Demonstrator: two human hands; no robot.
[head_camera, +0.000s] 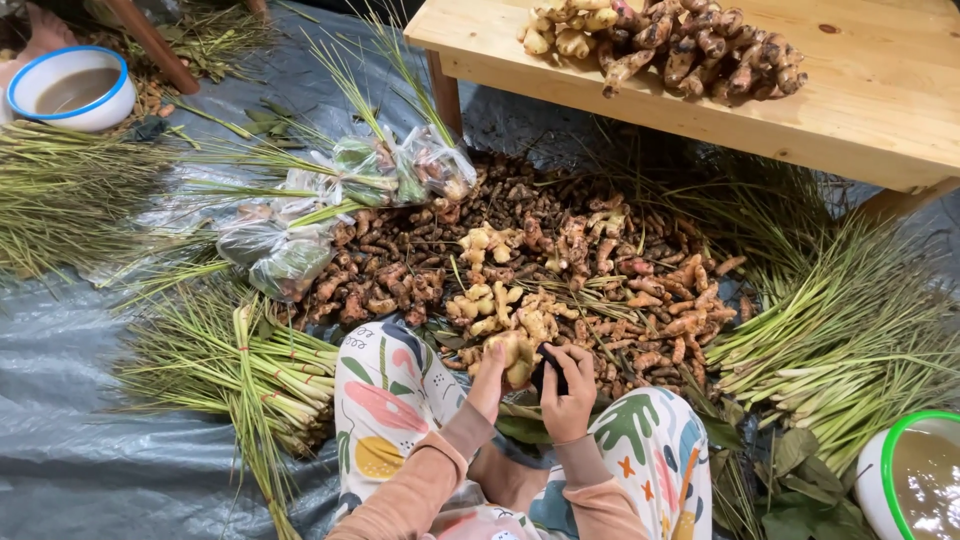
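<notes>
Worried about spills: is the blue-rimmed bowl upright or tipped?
Upright: the blue-rimmed bowl sits flat on the ground, its brownish liquid level inside.

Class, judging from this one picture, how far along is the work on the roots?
Looks done: a heap of roots on the wooden table. In hand: left hand holds a ginger piece; right hand grips a dark tool, unclear. Left: the large floor pile.

Ahead of the hands, a heap of roots (520, 260) covers the tarp (80, 440). Lemongrass bundles (240, 370) crowd both sides. The wooden surface (860, 100) overhangs the far edge; bare tarp lies at the near-left corner.
</notes>
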